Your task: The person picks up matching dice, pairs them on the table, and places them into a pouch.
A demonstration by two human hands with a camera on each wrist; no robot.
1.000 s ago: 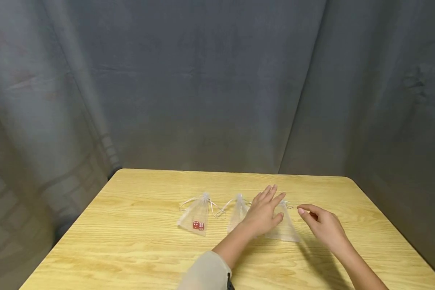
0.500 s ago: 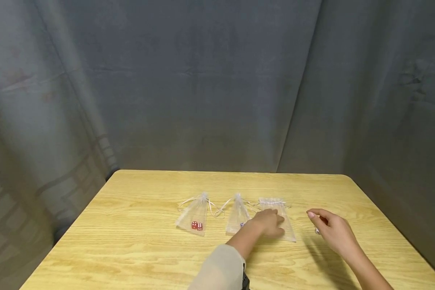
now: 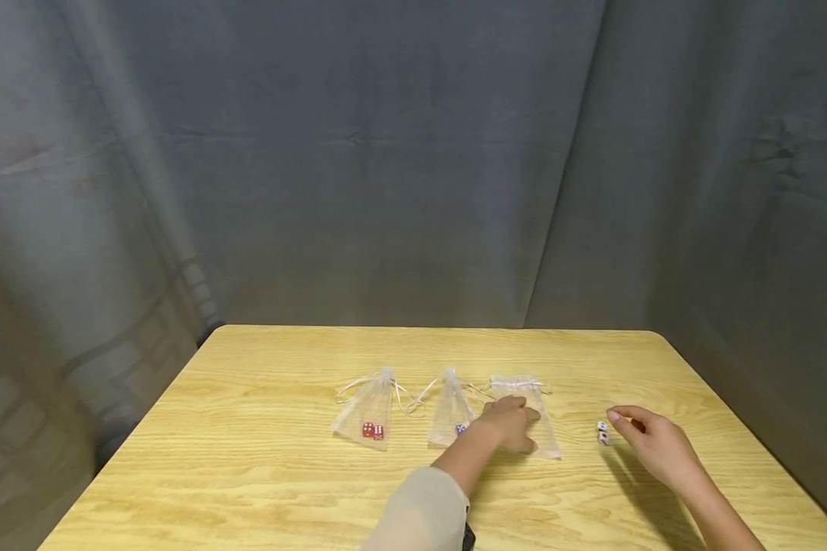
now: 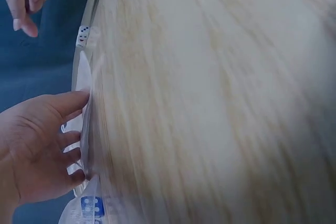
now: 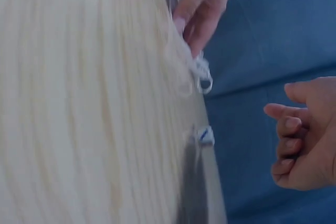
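My left hand (image 3: 510, 425) rests on the rightmost sheer white drawstring bag (image 3: 547, 436), which lies flat with no dice visible in it. Several fingers touch the fabric in the left wrist view, spread rather than gripping. To the right, two white dice (image 3: 603, 433) sit on the table. Beside them, my right hand (image 3: 651, 444) hovers with nothing in its loosely bent fingers; in the right wrist view a gap separates it from a white die (image 5: 206, 136). The middle bag (image 3: 444, 413) contains blue dice (image 3: 460, 429), partly hidden by my left wrist.
A third drawstring bag (image 3: 358, 413) with two red dice (image 3: 372, 431) lies at the left of the row. Its cords (image 3: 410, 405) reach toward the middle bag. The wooden table (image 3: 248, 474) ends at a grey curtain (image 3: 386, 191).
My left hand has come down and nearer onto the right bag, uncovering its gathered top. My right hand has moved right and away from the bag's cord, and the white dice have come into view.
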